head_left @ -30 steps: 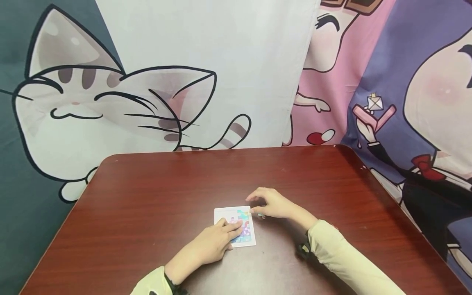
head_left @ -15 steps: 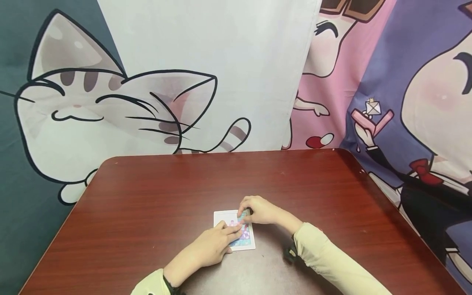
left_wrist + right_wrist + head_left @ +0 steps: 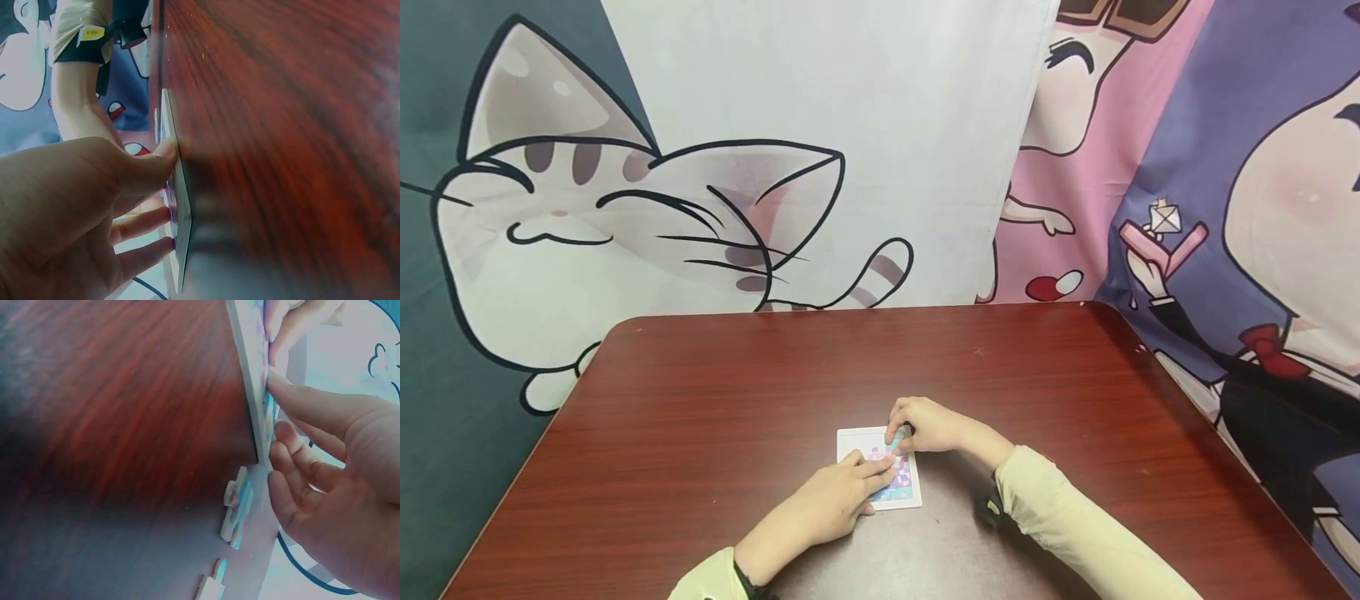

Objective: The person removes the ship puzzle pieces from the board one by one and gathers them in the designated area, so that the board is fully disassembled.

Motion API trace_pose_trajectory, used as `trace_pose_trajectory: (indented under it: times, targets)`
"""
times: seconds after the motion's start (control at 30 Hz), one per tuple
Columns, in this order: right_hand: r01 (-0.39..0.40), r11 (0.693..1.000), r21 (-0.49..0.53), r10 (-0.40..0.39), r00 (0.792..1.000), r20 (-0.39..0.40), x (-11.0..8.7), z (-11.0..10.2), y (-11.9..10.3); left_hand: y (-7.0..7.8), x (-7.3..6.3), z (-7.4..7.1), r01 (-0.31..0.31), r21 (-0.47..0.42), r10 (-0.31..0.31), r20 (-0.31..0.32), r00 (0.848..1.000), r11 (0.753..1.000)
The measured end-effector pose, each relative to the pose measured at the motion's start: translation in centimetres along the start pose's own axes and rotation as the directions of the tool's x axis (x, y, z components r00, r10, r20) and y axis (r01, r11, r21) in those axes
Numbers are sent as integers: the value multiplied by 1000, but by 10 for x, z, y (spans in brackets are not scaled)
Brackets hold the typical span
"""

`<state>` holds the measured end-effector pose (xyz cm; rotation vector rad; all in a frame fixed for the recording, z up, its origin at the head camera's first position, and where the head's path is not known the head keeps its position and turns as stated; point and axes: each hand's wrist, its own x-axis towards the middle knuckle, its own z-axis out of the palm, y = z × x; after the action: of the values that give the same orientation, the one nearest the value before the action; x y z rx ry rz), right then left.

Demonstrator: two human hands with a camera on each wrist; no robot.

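Observation:
A flat jigsaw puzzle board (image 3: 853,437) with a white rim and a pink, purple and blue picture lies on the table. My left hand (image 3: 835,497) rests on its lower left part, fingers extended over the picture. Seen from the left wrist, the thumb (image 3: 164,151) lies at the board's edge while fingertips touch its face. At the upper right corner, my right hand (image 3: 931,426) bends over the picture. In the right wrist view its thumb and fingers pinch a small bluish puzzle piece (image 3: 270,415) at the board's surface; the fingers partly hide it.
Loose puzzle pieces (image 3: 236,509) lie on the table just beyond the board's end, with another piece (image 3: 211,589) farther along; the right hand hides them from the head view. The dark red wooden table (image 3: 737,375) reaches back to a cartoon-printed cloth (image 3: 925,125).
My right hand has moved left from beside the board onto its upper right corner, then stayed there over the last half second. The left hand has kept its place on the board.

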<state>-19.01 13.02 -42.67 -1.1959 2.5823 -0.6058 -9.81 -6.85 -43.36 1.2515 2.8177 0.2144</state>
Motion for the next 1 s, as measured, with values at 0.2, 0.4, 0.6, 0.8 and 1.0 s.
trace_pose_trajectory:
  times: [0.2, 0.4, 0.6, 0.8, 1.0]
  targets:
    - [-13, 999, -35, 14, 1000, 18, 2, 0, -4, 2, -2, 1, -11, 34, 12, -9, 1000, 999]
    - [-55, 993, -103, 58, 998, 25, 4, -2, -10, 3, -1, 0, -9, 42, 10, -16, 1000, 999]
    - [-88, 990, -108, 92, 995, 30, 4, 1, -9, 0, -1, -1, -17, 68, 18, -11, 1000, 998]
    - [-28, 993, -117, 29, 1000, 11, 3, 4, -8, -3, -2, -1, -2, 60, 2, 10, 1000, 998]
    - [6, 997, -75, -7, 1000, -15, 0, 2, -6, -2, 0, -1, -15, 57, 14, 14, 1000, 998]
